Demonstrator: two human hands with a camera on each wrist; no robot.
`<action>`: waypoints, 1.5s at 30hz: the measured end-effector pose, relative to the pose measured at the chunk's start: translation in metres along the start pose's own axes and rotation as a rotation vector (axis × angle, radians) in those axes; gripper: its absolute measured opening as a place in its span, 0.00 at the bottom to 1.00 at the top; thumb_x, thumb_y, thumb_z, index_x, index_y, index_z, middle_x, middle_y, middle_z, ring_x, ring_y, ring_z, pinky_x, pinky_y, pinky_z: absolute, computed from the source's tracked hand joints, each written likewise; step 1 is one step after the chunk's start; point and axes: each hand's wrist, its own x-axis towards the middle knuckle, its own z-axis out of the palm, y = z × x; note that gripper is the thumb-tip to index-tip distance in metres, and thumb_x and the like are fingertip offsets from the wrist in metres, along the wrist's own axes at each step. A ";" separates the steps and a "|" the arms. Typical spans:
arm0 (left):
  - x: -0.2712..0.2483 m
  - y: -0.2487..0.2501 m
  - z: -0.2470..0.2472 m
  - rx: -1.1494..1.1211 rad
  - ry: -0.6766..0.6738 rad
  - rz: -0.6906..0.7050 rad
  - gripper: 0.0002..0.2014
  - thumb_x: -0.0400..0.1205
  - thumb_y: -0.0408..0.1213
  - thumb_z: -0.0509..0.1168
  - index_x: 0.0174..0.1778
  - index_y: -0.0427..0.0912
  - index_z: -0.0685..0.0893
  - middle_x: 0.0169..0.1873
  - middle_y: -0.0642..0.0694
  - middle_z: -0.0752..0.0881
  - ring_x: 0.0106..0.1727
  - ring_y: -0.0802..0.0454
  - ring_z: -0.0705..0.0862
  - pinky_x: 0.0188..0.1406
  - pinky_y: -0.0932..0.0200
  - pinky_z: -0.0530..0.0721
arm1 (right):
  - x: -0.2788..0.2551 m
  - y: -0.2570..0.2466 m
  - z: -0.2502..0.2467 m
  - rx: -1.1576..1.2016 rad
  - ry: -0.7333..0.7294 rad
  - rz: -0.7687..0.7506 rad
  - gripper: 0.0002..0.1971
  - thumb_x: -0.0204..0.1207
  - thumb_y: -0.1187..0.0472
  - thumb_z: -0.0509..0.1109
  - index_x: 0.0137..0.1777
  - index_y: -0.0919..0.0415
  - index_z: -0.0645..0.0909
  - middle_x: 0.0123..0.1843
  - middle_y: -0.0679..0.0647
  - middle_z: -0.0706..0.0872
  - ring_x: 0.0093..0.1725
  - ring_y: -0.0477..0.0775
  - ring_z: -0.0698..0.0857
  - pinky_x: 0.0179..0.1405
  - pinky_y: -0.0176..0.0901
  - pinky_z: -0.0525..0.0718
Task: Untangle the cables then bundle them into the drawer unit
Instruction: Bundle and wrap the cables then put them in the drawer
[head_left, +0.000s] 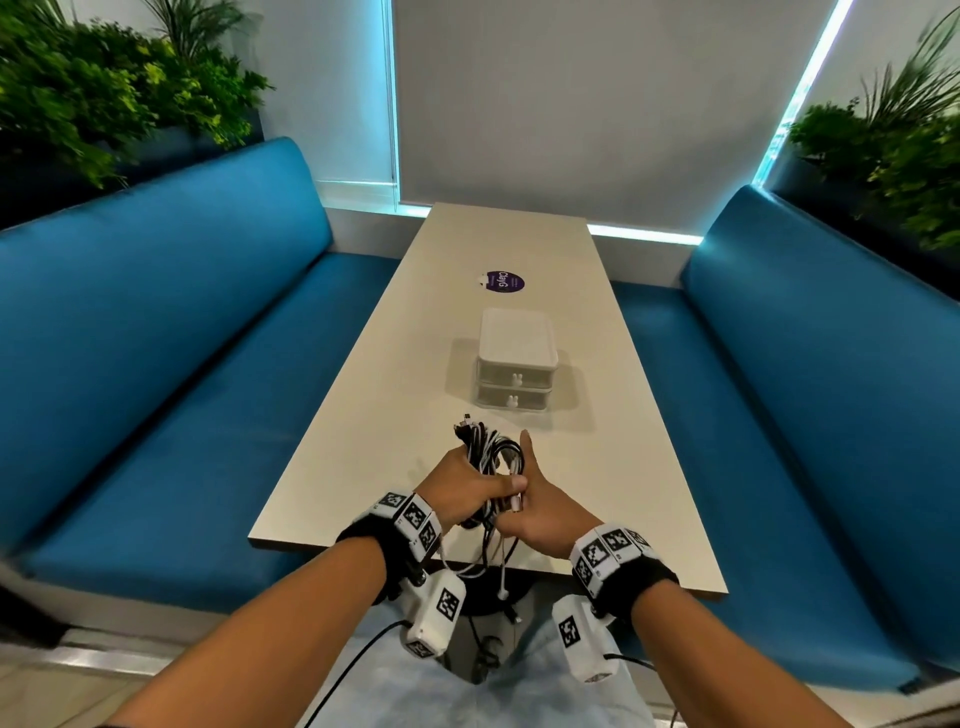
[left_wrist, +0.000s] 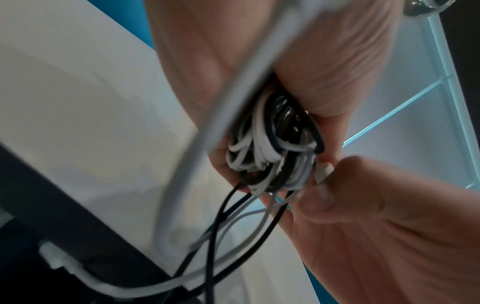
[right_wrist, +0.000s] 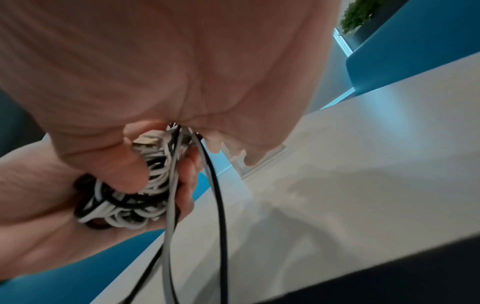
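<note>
A: Status on the cables (head_left: 488, 457)?
B: Black and white tangle, held in the air over the near end of the bench (head_left: 363, 415). Left hand (head_left: 462, 491) has its grip clenched round the bundle, thumb across the front. Right hand (head_left: 545, 512) presses in from the other side, grip pinching a white plug end at the bundle, one finger sticking up.
A: Loose ends?
B: Several strands hang below the hands, past the near bench edge. Plug tips poke out the top of the bundle.
A: Drawer unit (head_left: 517, 364)?
B: White, two drawers stacked, both closed, small knobs facing the person. Sits mid-bench, beyond the hands, not touching the cables.
A: Anything else on there?
B: Purple round sticker (head_left: 505, 282) further back. Blue seats (head_left: 182, 322) flank the bench on both sides.
</note>
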 end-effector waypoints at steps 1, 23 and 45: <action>-0.001 -0.001 -0.002 -0.009 -0.008 -0.016 0.15 0.72 0.40 0.79 0.52 0.39 0.89 0.46 0.37 0.92 0.52 0.39 0.90 0.61 0.35 0.84 | 0.000 0.001 0.000 -0.017 -0.009 -0.002 0.62 0.70 0.59 0.73 0.80 0.47 0.19 0.72 0.41 0.73 0.58 0.40 0.83 0.57 0.34 0.81; -0.001 -0.021 -0.003 0.520 0.031 -0.013 0.16 0.61 0.51 0.74 0.41 0.52 0.81 0.34 0.57 0.85 0.34 0.67 0.82 0.32 0.72 0.77 | 0.009 -0.012 0.017 0.149 -0.083 0.149 0.63 0.56 0.10 0.46 0.86 0.46 0.32 0.85 0.45 0.58 0.84 0.50 0.62 0.84 0.50 0.56; -0.001 0.013 0.002 0.141 0.289 0.017 0.04 0.77 0.35 0.72 0.39 0.40 0.84 0.29 0.41 0.87 0.28 0.47 0.86 0.31 0.55 0.85 | 0.012 0.007 0.015 0.097 0.021 -0.084 0.55 0.62 0.47 0.81 0.83 0.38 0.48 0.71 0.47 0.80 0.70 0.46 0.81 0.73 0.54 0.78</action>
